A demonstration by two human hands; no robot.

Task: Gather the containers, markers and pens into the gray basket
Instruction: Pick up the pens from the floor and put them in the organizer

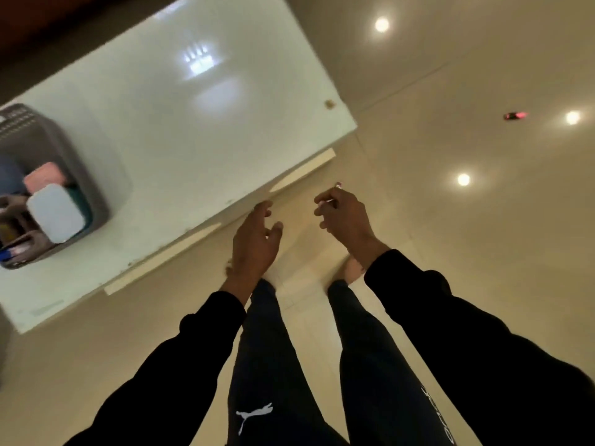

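The gray basket (42,146) stands at the left end of the white glass table (199,130). Inside it lie a pink container (45,177), a white container (56,212), and some pens or markers (14,252) at its near corner. My left hand (254,243) hangs just off the table's near edge, fingers apart and holding nothing. My right hand (341,217) is over the floor beside the table's corner, fingers closed on a thin white pen (333,194) with a pink tip. The view is blurred.
A small dark and red object (515,116) lies on the glossy beige floor at the far right. A small tan piece (329,104) sits near the table's right edge. My legs and bare feet are below my hands.
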